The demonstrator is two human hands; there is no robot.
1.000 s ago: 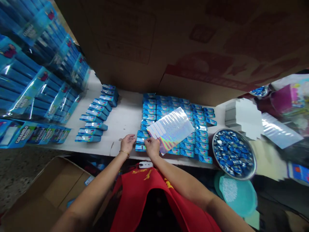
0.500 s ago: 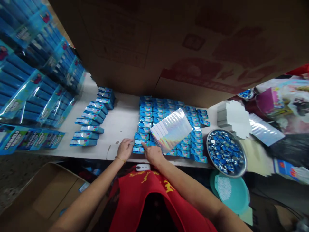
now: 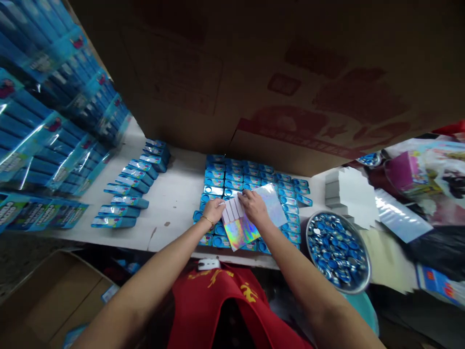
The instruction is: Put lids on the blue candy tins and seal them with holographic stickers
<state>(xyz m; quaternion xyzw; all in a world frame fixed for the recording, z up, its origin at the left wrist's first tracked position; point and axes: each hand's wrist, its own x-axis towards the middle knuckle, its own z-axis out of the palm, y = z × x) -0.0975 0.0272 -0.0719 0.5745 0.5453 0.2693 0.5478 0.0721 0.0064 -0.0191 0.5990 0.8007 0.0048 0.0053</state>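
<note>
Two hands (image 3: pixel 214 211) (image 3: pixel 255 207) on a holographic sheet (image 3: pixel 242 228); pack (image 3: pixel 54 214) lettering illegible

White table (image 3: pixel 170 194) runs left to right; front edge chipped in places. Behind it stands a wall of large brown cardboard cartons (image 3: pixel 254 77) with faded red print. Light is dim on the cartons, brighter on the table top. Lower left: speckled floor (image 3: pixel 14 252), with an open cardboard box (image 3: pixel 47 300) below the table edge.
</note>
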